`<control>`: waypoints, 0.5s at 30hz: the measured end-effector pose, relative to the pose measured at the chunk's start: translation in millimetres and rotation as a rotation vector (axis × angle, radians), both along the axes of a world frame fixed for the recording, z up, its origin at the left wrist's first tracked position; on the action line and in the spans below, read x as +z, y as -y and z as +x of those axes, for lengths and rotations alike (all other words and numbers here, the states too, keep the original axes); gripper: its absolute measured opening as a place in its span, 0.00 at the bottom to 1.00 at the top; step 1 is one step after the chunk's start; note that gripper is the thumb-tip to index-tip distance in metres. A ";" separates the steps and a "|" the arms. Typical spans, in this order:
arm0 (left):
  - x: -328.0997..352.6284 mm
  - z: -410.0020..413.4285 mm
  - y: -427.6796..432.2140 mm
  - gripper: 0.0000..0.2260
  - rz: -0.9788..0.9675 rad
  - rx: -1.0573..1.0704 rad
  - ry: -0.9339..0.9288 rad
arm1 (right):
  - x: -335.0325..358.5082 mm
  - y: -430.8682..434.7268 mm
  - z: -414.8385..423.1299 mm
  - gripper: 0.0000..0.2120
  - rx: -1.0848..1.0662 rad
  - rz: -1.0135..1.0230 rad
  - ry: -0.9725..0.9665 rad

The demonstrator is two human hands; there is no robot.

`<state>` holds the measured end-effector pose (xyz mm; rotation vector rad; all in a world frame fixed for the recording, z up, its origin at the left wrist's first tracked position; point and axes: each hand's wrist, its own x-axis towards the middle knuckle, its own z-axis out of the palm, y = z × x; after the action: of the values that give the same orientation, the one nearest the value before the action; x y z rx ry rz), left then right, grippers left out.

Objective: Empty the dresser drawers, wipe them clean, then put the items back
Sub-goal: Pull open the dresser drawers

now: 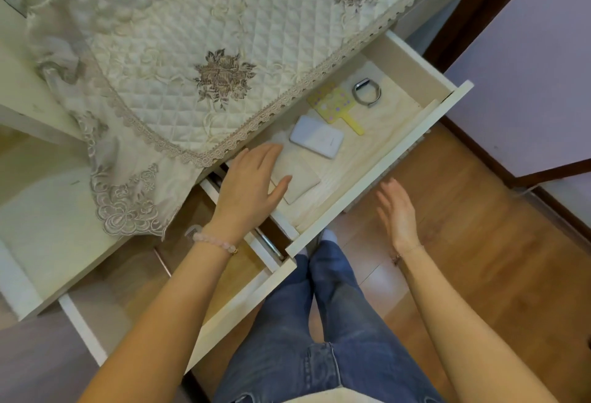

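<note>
A quilted cream cloth (179, 34) with lace edging and embroidered grey flowers filled the upper left of the frame, one corner drooping down at left. Wooden floor (463, 242) ran across the lower right, meeting a pale lilac wall (527, 66) with dark skirting at upper right.

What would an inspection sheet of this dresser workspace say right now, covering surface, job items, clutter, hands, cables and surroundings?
Surface: quilted lace-edged cover drapes the dresser top.
Job's things: open top drawer holds a wristband, yellow hand mirror, white power bank, beige pouch; lower drawer also open.
Clutter: nothing seen.
Hands: left hand open, on the pouch; right hand open, empty, outside the drawer.
Cables: nothing seen.
Surroundings: wooden floor.
</note>
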<state>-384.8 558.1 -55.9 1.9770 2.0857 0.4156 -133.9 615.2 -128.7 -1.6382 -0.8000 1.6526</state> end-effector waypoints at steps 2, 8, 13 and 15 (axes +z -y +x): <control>9.1 5.8 1.8 0.22 0.033 -0.007 -0.009 | 16.8 -6.4 0.7 0.25 0.121 0.206 0.178; 25.4 17.7 5.1 0.22 0.045 -0.022 -0.049 | 59.1 -19.1 -5.0 0.26 0.510 0.607 0.650; 27.2 22.1 7.3 0.23 0.033 -0.003 -0.027 | 82.8 -21.2 -4.8 0.27 0.638 0.730 0.828; 27.1 24.8 6.4 0.23 0.022 -0.009 -0.024 | 88.8 -21.4 -2.8 0.27 0.664 0.743 0.863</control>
<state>-360.0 551.8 -28.8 2.0131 2.0944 0.4168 -136.7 636.6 -39.9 -1.5414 -2.2492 0.7022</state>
